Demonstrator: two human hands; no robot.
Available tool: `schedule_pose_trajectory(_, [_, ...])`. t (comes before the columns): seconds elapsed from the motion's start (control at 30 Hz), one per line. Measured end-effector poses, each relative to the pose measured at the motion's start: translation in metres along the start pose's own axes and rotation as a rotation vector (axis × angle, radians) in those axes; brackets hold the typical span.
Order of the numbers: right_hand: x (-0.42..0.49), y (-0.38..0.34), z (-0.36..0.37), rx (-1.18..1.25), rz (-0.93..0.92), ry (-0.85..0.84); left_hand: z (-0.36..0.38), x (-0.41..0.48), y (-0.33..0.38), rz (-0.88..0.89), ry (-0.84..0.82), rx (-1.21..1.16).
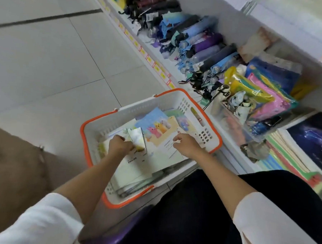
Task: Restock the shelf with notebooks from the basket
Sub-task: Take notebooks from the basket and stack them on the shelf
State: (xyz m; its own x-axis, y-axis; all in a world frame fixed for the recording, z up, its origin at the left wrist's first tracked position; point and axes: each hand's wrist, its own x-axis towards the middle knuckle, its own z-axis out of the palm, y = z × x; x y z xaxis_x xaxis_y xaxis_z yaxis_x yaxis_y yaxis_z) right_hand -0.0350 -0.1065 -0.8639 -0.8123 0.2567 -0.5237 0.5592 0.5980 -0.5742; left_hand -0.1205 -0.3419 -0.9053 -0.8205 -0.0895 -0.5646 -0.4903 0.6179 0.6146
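One basket [178, 101]: left hand [120, 145] grips perhaps two notebooks [137, 138]; right hand [187, 144] pinches one cream notebook [163, 141].

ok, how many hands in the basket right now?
2. Left hand grips a small pale notebook at the basket's left side; right hand touches the notebook pile nearer its right side, grip unclear.

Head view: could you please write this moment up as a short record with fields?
place: shop aisle, beside a low shelf
basket: white with an orange rim, next to the shelf, holds loose notebooks
left hand: grips small notebooks inside the basket
right hand: pinches the edge of a white notebook
shelf stock: folded umbrellas; stacked notebooks at the right
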Motion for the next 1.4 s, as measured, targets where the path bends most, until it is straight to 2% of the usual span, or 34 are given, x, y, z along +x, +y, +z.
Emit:
schedule_pose_trajectory(0.1, [0.01, 0.0, 0.003, -0.007, 0.021, 0.016, 0.0, 0.002, -0.031, -0.135, -0.011, 0.067])
schedule_pose_trajectory(0.2, [0.02, -0.003, 0.005, -0.004, 0.029, 0.067, 0.01, -0.002, -0.043, -0.232, -0.093, 0.155])
schedule_pose_trajectory(0.3, [0.032, -0.007, 0.007, -0.039, 0.035, 0.084, 0.021, -0.004, -0.045, -0.302, -0.089, 0.101])
schedule_pose_trajectory(0.5, [0.052, 0.003, 0.019, -0.251, 0.067, 0.167, 0.042, -0.002, -0.035, -0.217, -0.096, -0.003])
schedule_pose_trajectory(0.7, [0.063, 0.019, 0.02, -0.308, 0.112, 0.063, 0.046, -0.002, -0.014, -0.216, 0.062, 0.137])
schedule_pose_trajectory(0.73, [0.063, 0.019, 0.02, -0.32, 0.105, 0.08, 0.043, -0.001, -0.014, -0.206, 0.061, 0.139])
schedule_pose_trajectory(0.8, [0.063, 0.018, 0.016, -0.326, 0.085, 0.223, 0.036, 0.003, -0.018, -0.218, 0.076, 0.067])
schedule_pose_trajectory(0.87, [0.061, 0.015, 0.005, -0.208, 0.095, 0.369, 0.03, 0.005, -0.023, -0.227, 0.102, -0.08])
schedule_pose_trajectory(0.97, [0.057, 0.008, -0.015, 0.064, 0.154, 0.4, 0.023, 0.006, -0.027, -0.19, 0.08, -0.273])
schedule_pose_trajectory(1.07, [0.052, 0.001, -0.026, 0.377, 0.074, 0.469, 0.021, 0.006, -0.026, -0.144, 0.053, -0.353])
schedule_pose_trajectory(1.13, [0.052, -0.002, -0.029, 0.591, 0.046, 0.395, 0.021, 0.003, -0.022, -0.114, 0.061, -0.402])
schedule_pose_trajectory(1.2, [0.047, -0.005, -0.024, 0.628, 0.045, 0.204, 0.023, -0.003, -0.013, -0.12, 0.015, -0.51])
schedule_pose_trajectory(1.33, [0.031, -0.009, 0.006, 0.264, 0.049, -0.088, 0.029, -0.022, 0.019, -0.168, -0.235, -0.761])
schedule_pose_trajectory(1.4, [0.022, -0.016, 0.012, 0.059, 0.007, -0.126, 0.033, -0.026, 0.029, -0.125, -0.246, -0.757])
